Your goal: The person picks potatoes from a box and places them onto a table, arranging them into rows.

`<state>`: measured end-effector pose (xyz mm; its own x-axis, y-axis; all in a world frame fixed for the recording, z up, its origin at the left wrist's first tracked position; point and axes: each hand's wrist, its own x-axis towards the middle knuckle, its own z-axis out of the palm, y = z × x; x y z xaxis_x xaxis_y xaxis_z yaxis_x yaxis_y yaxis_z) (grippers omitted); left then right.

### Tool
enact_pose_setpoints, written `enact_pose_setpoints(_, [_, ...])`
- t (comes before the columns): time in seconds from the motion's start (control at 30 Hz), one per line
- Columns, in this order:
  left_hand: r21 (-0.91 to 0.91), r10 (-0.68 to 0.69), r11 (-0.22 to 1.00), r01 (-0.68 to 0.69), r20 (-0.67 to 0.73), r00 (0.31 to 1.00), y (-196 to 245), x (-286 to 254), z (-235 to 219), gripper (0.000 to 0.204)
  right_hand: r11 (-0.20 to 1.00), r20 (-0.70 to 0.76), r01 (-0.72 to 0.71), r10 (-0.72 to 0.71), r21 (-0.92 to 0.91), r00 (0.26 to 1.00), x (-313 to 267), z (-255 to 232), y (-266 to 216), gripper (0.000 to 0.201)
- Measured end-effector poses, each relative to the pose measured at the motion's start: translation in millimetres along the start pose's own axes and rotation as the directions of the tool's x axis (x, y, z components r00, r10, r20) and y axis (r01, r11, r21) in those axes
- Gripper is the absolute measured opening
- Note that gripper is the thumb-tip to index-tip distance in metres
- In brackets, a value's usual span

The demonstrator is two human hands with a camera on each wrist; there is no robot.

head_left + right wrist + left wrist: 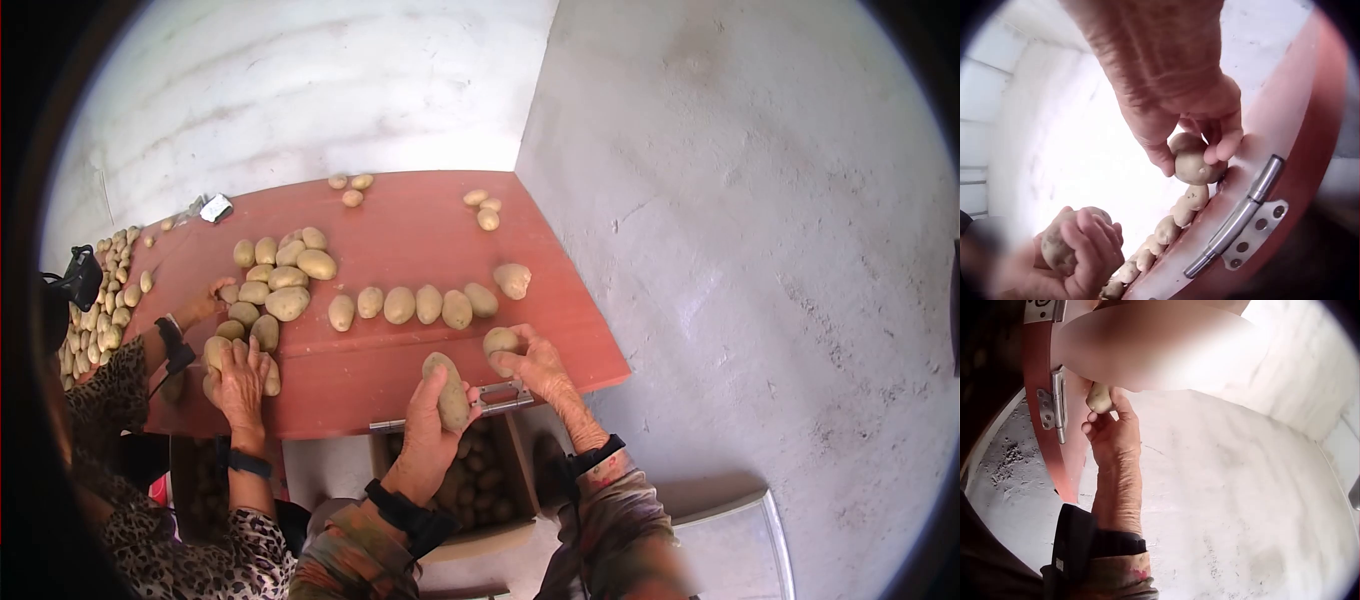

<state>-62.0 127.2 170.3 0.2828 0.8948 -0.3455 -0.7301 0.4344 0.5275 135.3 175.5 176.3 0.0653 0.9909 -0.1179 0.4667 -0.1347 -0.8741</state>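
Note:
My left hand [428, 435] grips a long, large potato [447, 392] near the table's front edge. To its right, my right hand [540, 368] pinches a smaller potato [502, 345] above the table edge by the metal hinge [505, 397]. In the right wrist view, the fingertips of my right hand [1179, 87] hold a potato [1196, 167], and my left hand [1091, 256] curls round its own [1060, 250]. Behind both hands, a row of several potatoes [399, 305] lies on the red table [420, 240], with a lumpy one [512, 281] at the right.
Another person's hand [240, 388] rests on potatoes at the left, beside a cluster [288, 303]. More potatoes cover the far left; small groups [488, 219] lie at the back. A box [520, 470] of potatoes stands below the front edge. A grey wall [740, 250] borders the right.

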Motion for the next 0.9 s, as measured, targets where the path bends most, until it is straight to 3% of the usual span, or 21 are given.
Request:
enact_pose_setpoints(0.07, [0.02,-0.021,1.0,0.021,0.023,1.0,1,1,-2,0.039,0.999,-0.146,-0.011,0.004,-0.049,0.989,12,0,10,0.054])
enact_pose_setpoints(0.27, [0.06,-0.099,0.994,0.096,0.035,0.995,1,0,2,0.038,0.986,-0.233,0.001,-0.04,-0.167,0.972,38,-4,22,0.055])
enact_pose_setpoints(0.5, [0.131,-0.124,0.985,0.11,0.098,0.987,-3,1,0,0.033,0.981,-0.218,-0.071,0.03,-0.182,0.975,61,-14,-2,0.056])
enact_pose_setpoints(0.6, [0.147,-0.123,0.983,0.108,0.093,0.988,-2,-1,2,0.033,0.963,-0.231,0.026,-0.09,-0.269,0.969,74,-16,-1,0.058])
enact_pose_setpoints(0.67, [0.155,-0.123,0.982,0.107,0.093,0.988,-2,-3,5,0.033,0.895,-0.299,0.046,-0.195,-0.443,0.934,75,-14,-13,0.06])
enact_pose_setpoints(0.8, [0.178,-0.144,0.976,0.123,0.113,0.983,-2,-2,4,0.035,0.877,-0.353,0.033,-0.227,-0.48,0.908,88,-7,-7,0.06])
enact_pose_setpoints(0.9, [0.175,-0.15,0.976,0.128,0.114,0.982,-3,-1,3,0.035,0.838,-0.314,-0.054,-0.143,-0.543,0.939,94,-1,3,0.058])
